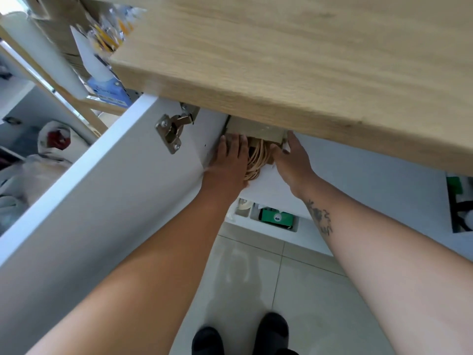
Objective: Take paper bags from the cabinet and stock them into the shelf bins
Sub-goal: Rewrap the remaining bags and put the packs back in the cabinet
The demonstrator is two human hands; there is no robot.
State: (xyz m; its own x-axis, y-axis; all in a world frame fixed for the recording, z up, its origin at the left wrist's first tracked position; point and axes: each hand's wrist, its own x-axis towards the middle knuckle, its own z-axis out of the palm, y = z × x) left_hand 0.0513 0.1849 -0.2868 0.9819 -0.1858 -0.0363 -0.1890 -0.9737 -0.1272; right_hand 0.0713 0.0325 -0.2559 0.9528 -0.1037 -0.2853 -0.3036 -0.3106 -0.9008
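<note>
A stack of brown paper bags (pixel 256 130) with tan twisted handles (pixel 258 160) stands inside the white cabinet (pixel 271 180) under the wooden counter (pixel 281 60). My left hand (pixel 227 162) presses against the stack's left side. The stack's right side is clasped by my right hand (pixel 294 162). Both hands grip the bags between them at the cabinet's opening. The counter edge hides most of the bags.
The white cabinet door (pixel 102 190) with a metal hinge (pixel 171 129) swings open to my left. A lower shelf holds a green box (pixel 276 217). Wooden shelving (pixel 76 103) with boxes and plastic-wrapped items stands at far left. My black shoes (pixel 243 334) rest on grey tiles.
</note>
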